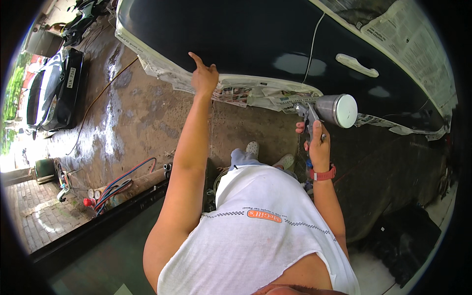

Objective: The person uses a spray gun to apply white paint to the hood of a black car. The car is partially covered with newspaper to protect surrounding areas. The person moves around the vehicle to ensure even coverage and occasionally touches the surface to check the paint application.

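Observation:
A dark car body panel [236, 37] spans the top of the view, with grey patches and a pale door handle [358, 65]. Reaching forward to its lower edge is my left hand [204, 78], empty, one finger stretched out against or just over the dark paint; I cannot tell if it touches. My right hand [318, 140] is wrapped round the grip of a paint spray gun [309, 115]. The gun's metal cup [334, 109], with a white lid, sits close to the panel's lower edge. Newspaper masking [265, 97] lines that edge.
A black car [56, 93] and a motorbike [81, 24] stand at the far left. Red and blue hoses [115, 189] lie at the lower left, and a thin brown hose [105, 88] crosses the floor. More newspaper [408, 37] covers the upper right. A dark object [403, 241] rests at the lower right.

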Demonstrator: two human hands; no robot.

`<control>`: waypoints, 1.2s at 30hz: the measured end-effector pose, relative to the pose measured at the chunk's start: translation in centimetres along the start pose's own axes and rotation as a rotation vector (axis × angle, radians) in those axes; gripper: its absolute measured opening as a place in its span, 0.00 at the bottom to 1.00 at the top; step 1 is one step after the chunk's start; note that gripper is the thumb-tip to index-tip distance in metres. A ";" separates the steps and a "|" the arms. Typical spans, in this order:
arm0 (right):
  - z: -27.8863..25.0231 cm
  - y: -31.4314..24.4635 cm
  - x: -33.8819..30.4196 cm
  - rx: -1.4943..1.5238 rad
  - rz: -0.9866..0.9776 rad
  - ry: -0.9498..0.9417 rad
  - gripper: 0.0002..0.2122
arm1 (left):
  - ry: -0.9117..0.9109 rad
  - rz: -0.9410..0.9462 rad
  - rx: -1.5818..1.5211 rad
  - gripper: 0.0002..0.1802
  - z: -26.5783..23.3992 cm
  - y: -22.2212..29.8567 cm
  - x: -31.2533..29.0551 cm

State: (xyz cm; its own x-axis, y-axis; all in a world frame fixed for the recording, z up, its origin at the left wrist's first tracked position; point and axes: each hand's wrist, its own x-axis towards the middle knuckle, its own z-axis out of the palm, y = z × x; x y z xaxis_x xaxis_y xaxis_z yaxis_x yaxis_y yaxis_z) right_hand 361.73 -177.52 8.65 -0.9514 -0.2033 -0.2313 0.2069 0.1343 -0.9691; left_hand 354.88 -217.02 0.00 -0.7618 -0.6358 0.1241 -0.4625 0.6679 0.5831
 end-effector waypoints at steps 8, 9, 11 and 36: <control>-0.5 0.3 0.3 -0.008 0.027 0.029 0.25 | -0.022 0.032 0.116 0.54 -0.3 1.6 0.1; -0.5 0.2 0.4 -0.017 0.026 0.031 0.25 | -0.017 0.041 0.125 0.53 0.0 1.7 0.1; -0.4 0.3 0.7 -0.026 0.036 0.027 0.26 | -0.005 0.054 0.150 0.53 0.1 1.5 0.0; -2.8 33.4 5.0 -0.307 -0.052 -0.520 0.24 | -1.866 -0.276 0.757 0.59 19.0 -8.5 -46.2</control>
State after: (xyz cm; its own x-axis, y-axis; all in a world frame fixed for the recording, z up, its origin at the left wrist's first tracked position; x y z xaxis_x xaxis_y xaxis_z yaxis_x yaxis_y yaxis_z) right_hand 363.22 -171.35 -24.65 -0.7064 -0.6539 -0.2710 0.0145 0.3694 -0.9292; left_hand 385.38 -185.98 -25.88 0.1320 0.0343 -0.9907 -0.3062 0.9519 -0.0078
